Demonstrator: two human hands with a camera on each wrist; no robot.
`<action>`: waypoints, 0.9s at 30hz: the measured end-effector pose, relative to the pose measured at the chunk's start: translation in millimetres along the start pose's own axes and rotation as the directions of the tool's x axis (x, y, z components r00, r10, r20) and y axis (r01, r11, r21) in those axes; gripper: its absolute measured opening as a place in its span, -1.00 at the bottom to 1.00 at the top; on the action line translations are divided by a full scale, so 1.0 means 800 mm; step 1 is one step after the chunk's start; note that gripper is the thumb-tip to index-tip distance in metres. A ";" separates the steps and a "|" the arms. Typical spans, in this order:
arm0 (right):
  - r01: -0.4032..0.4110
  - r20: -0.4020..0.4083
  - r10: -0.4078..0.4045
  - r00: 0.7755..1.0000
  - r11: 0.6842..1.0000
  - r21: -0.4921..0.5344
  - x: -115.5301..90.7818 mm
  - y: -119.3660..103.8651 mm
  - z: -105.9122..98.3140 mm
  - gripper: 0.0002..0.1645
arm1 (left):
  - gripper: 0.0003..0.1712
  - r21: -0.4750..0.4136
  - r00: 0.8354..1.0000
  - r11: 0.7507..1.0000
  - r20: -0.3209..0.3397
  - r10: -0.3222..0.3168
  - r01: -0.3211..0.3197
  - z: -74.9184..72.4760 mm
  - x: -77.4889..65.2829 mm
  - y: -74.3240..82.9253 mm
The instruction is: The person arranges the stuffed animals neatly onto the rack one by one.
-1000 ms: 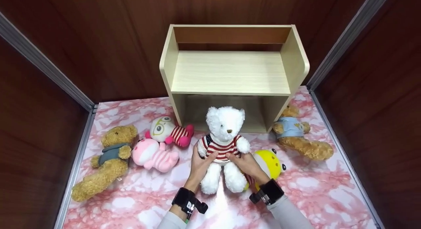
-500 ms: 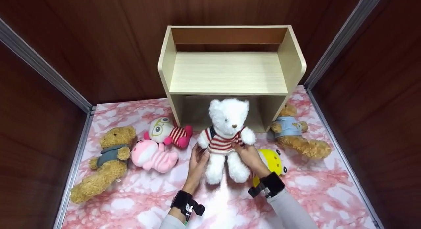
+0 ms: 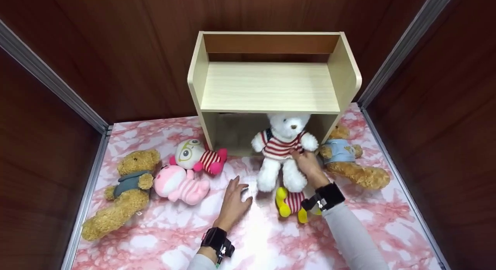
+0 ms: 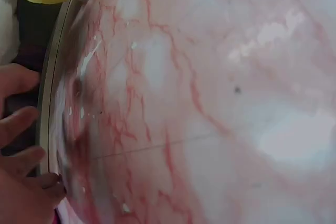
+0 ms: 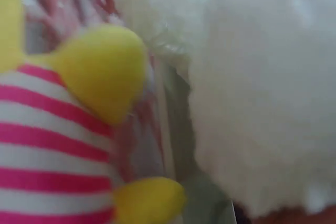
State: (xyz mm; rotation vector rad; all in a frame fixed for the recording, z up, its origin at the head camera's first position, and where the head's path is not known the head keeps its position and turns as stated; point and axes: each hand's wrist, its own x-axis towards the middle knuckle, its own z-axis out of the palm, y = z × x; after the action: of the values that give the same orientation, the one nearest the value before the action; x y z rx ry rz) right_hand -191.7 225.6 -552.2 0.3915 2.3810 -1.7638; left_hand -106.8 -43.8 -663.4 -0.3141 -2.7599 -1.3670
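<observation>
A white teddy bear (image 3: 282, 149) in a red-and-white striped sweater is upright at the right of the wooden shelf unit's lower compartment, its head partly under the upper board (image 3: 271, 88). My right hand (image 3: 309, 164) grips it by the side of the sweater, thumb in front and the other fingers hidden behind. In the right wrist view the bear's white fur (image 5: 262, 98) fills the right side. My left hand (image 3: 233, 204) holds nothing, its fingers spread over the pink marbled surface. The left wrist view shows those fingers (image 4: 18, 124) at the left edge.
A yellow striped plush toy (image 3: 295, 201) lies under my right wrist. Left lie a brown bear (image 3: 133, 184), a pink plush (image 3: 182, 184) and a plush with glasses (image 3: 197, 155). Another brown bear (image 3: 341, 152) lies right of the shelf unit. Dark panels surround the surface.
The white bear has moved forward and right from in front of the shelf unit to its lower opening, carried in my right hand. My left hand has let go and drawn back.
</observation>
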 end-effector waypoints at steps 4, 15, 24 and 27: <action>-0.043 -0.023 0.044 0.999 0.997 0.071 0.016 -0.007 -0.009 -0.32 | -0.32 0.144 0.992 0.990 0.127 -0.014 -0.004 -0.005 -0.002 0.004; -0.112 -0.061 0.122 0.991 0.982 0.151 0.063 -0.018 -0.022 -0.45 | -0.19 0.236 0.974 0.971 0.224 -0.033 -0.021 -0.007 0.003 0.015; -0.119 -0.121 0.156 0.980 0.956 0.267 0.107 -0.016 -0.030 -0.56 | -0.20 0.298 0.976 0.951 0.215 0.022 -0.087 -0.002 0.010 0.021; -0.117 -0.136 0.160 0.978 0.953 0.278 0.119 -0.012 -0.024 -0.55 | -0.16 0.302 0.976 0.951 0.216 0.003 -0.070 -0.003 0.009 0.021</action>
State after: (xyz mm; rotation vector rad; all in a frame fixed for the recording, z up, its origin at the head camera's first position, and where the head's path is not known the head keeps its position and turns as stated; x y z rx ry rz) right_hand -284.6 252.8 -564.0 0.7413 2.1489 -2.0622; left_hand -110.8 -34.4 -647.5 -0.5179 -3.0630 -0.9189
